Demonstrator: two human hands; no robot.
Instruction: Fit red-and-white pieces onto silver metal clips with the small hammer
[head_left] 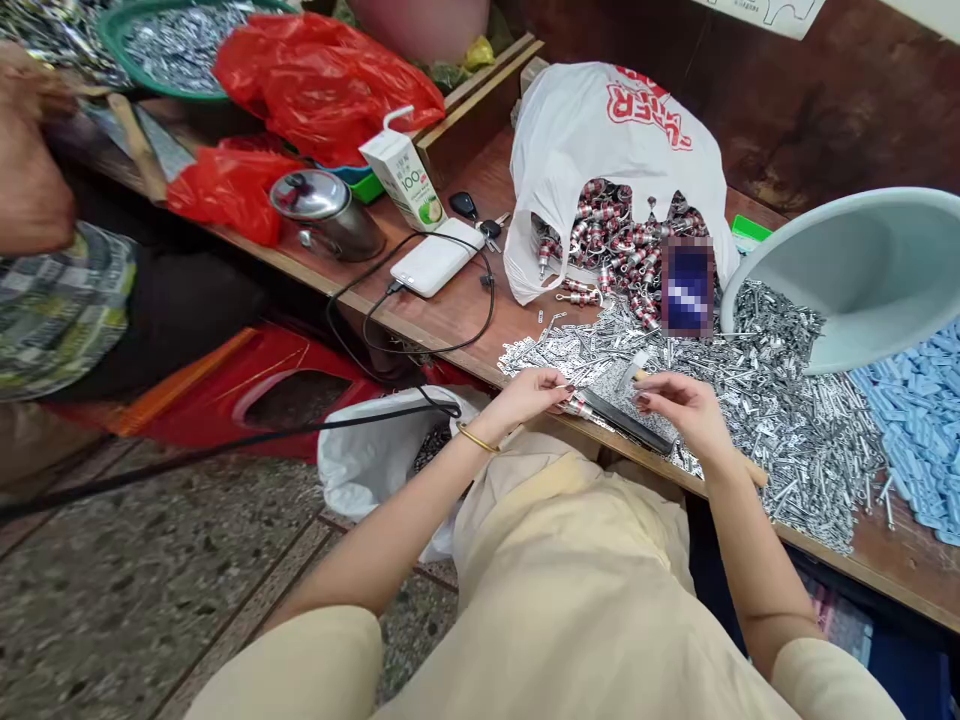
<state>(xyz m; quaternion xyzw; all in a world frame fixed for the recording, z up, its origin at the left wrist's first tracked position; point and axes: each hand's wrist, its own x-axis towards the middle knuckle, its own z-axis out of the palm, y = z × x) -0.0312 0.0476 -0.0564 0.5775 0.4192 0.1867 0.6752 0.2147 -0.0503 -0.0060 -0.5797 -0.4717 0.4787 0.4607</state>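
My left hand [534, 397] is at the table's front edge, thumb and forefinger pinched around something small and thin that I cannot make out. Just right of its fingertips lies a long black bar [628, 420], with small red-and-silver pieces [581, 404] by its left end. My right hand [691, 408] hovers above the heap of small metal parts [780, 420]. Its fingers are bent together, and whatever they hold is too small to name. A tan-and-white tip [640, 368] shows by those fingers. Under the right forearm a wooden stick end [754, 471] juts out.
Behind, a white plastic bag [622, 120] spills red-and-silver pieces. A grey tub [862, 270] lies tipped beside blue strips [911, 420]. Leftward are a white power bank [439, 258] with a black cable, a drink carton [403, 175] and a metal mug [330, 215]. Another person's arm [34, 160] is far left.
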